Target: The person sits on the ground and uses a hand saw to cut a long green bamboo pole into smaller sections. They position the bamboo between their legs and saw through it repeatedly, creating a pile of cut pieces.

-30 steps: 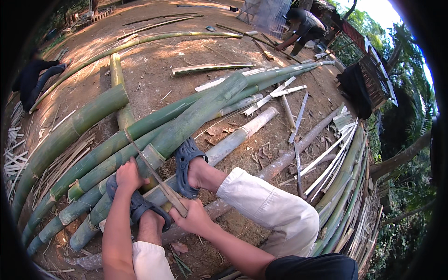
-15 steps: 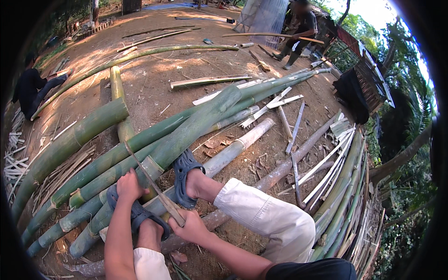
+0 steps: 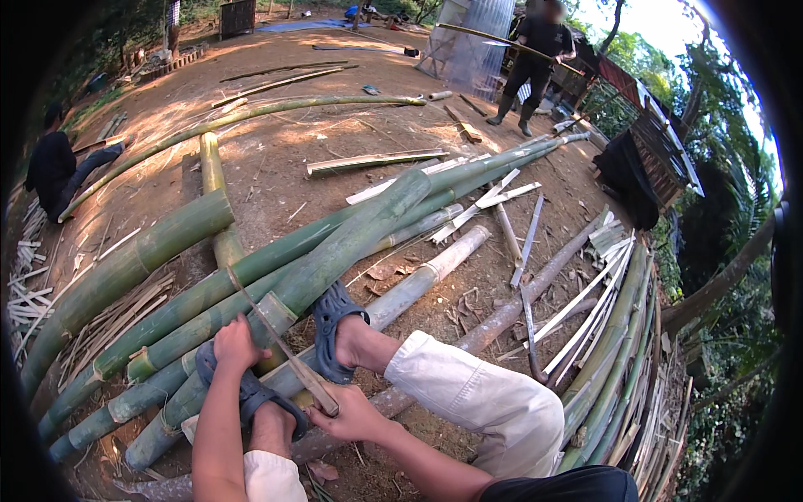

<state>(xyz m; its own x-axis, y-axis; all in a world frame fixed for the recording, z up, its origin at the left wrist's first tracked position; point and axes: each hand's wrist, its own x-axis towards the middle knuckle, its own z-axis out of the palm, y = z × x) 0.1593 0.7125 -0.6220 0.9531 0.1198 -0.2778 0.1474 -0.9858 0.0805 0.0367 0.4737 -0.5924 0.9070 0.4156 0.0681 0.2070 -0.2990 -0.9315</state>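
My right hand (image 3: 353, 412) is closed round the wooden handle of a long, narrow-bladed tool (image 3: 280, 336). I cannot tell whether it is a saw or a knife. Its blade slants away to the left, passing beside the cut end of a thick green bamboo pole (image 3: 351, 238). Left of the blade, my left hand (image 3: 236, 343) is closed against green bamboo near that cut end; its inner fingers are hidden. Both my feet, in dark clogs (image 3: 336, 328), are among the poles, one on each side of the blade.
More bamboo poles (image 3: 138, 255) lie at the left. Split strips (image 3: 594, 305) and stacked poles (image 3: 606, 393) lie at the right. Farther off, a person (image 3: 542, 63) stands with a long strip, and another person (image 3: 63, 167) sits at the left. A half-split bamboo piece (image 3: 376, 161) lies ahead.
The view has tilted up a little. My left hand has shifted slightly, with more green bamboo showing beside it. The far person has straightened up and raised the strip.
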